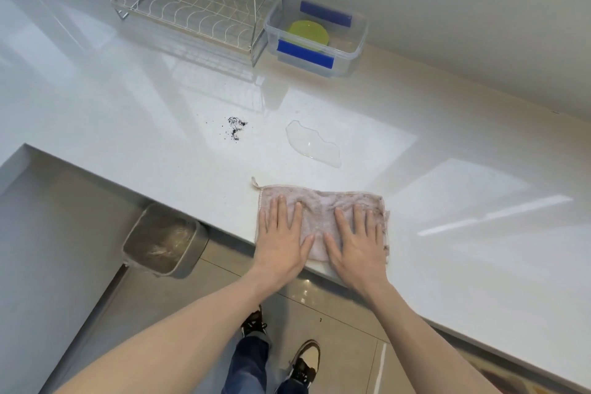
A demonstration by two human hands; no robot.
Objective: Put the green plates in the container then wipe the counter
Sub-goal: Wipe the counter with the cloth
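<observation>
Both hands are laid flat, palms down and fingers spread, on a pinkish cloth (323, 221) at the near edge of the white counter (128, 112); nothing is pinched. The left hand (281, 233) is pressed on the cloth's left part, the right hand (355, 240) on its right part, thumbs near each other but apart. A small loop is seen at the cloth's far left corner.

Beyond the cloth, one clear puddle (315, 144) is seen on the counter, and to its left one scatter of dark crumbs (236, 128).

Farther back, green plates (308, 33) are stacked in one clear container (316, 38) with two blue clips; their number cannot be told. Just left of it, one empty wire rack (188, 9) is stood.

Below the counter, one metal bin (163, 240) is set on the tiled floor, and two shoes are seen. No writing can be read anywhere.
</observation>
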